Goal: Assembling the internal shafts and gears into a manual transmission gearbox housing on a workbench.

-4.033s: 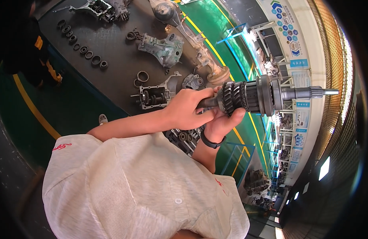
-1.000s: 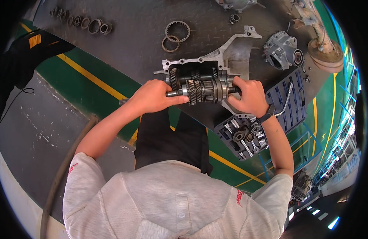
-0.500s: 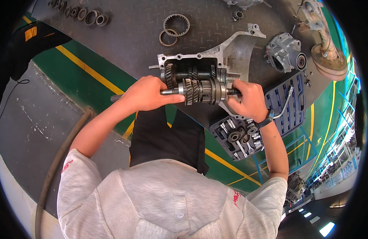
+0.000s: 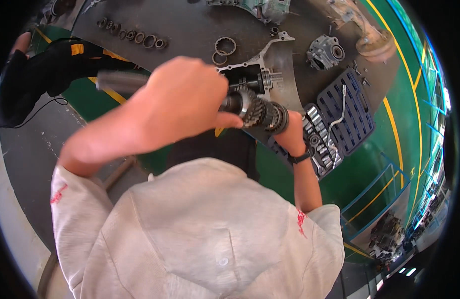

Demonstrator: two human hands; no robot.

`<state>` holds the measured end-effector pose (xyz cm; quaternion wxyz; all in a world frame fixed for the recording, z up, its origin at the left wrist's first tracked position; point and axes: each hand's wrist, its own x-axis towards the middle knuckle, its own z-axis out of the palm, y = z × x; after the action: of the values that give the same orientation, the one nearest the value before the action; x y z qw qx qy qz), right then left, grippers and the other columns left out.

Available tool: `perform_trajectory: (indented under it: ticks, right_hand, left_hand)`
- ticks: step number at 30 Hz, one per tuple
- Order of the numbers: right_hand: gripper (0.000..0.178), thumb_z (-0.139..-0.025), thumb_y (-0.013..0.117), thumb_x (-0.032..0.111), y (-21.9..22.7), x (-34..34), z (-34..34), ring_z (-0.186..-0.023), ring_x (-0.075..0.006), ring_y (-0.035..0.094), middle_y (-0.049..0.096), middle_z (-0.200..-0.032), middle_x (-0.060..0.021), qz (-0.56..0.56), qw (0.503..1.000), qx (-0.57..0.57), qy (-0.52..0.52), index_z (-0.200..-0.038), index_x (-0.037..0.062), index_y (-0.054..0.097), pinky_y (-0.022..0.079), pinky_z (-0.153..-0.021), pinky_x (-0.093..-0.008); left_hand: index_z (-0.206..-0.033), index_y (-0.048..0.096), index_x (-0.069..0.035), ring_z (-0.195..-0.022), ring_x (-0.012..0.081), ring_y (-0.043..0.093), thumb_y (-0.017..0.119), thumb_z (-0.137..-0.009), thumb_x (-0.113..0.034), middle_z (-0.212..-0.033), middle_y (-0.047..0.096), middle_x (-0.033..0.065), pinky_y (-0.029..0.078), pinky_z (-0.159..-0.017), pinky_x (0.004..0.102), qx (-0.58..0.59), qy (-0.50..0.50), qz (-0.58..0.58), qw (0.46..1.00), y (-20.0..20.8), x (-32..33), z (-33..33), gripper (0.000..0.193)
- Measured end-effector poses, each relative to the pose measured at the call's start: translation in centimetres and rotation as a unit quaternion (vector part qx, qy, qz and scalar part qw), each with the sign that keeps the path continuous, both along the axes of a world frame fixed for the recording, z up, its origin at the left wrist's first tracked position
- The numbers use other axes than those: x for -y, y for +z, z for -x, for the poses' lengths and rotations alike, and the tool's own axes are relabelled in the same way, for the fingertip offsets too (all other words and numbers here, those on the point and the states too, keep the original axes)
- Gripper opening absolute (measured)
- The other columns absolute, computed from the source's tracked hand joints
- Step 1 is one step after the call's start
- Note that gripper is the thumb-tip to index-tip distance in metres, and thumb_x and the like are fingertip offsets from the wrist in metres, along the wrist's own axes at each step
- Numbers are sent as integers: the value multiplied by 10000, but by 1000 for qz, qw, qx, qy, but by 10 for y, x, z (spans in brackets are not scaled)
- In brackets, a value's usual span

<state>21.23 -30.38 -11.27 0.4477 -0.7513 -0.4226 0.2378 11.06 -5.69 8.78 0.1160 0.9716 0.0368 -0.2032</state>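
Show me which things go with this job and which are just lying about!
With the job:
gear shaft, held by left hand and right hand
open metal casing close by, probably

Seemingly lying about:
row of rings and gears
two overlapping rings
grey housing
open tool case

The grey metal gear shaft [image 4: 257, 110], helically toothed, was held aslant, left end raised, by left hand [image 4: 185, 99] and right hand [image 4: 291, 134].

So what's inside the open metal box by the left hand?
A rod with gears shows inside the metal box. The left hand and held gears cover its near left part; I can't see there.
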Motion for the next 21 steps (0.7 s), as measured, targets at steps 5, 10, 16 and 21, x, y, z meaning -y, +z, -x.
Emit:
perform_trajectory:
  ticks: [5,10,16,21]
  right_hand:
    - [307,-708,855,108,43,-15,54,-731,-337,705,720,-818,-177,-106,990,-48,-86,-956,-13,721,543,-679,-349]
    - [260,-791,839,103,81,-30,90,-765,-136,690,741,-838,-124,-107,985,-54,-121,-930,-47,680,529,-694,-331]
    - [379,-757,873,83,99,-53,127,-904,-145,711,756,-1012,-88,-167,960,-129,-184,-1058,-46,681,550,-829,-317]
    - [426,-753,906,99,90,-67,145,-963,-155,681,727,-1062,-61,-215,941,-98,-242,-1096,-17,682,533,-885,-323]
  left_hand:
    - [-652,678,-6,-677,348,663,768,-787,-545,-606,612,144,523,-622,400,-1,-129,-80,988,79,15,0,562]
    - [-709,691,-16,-753,340,668,780,-803,-427,-661,625,136,517,-682,404,124,-270,-71,952,126,14,18,431]
    - [-733,686,-30,-807,294,670,781,-795,-322,-773,657,95,507,-709,394,278,-451,-145,836,146,-5,43,313]
    - [-745,688,-29,-815,293,671,781,-798,-309,-786,661,94,509,-715,393,291,-499,-156,801,158,0,47,300]
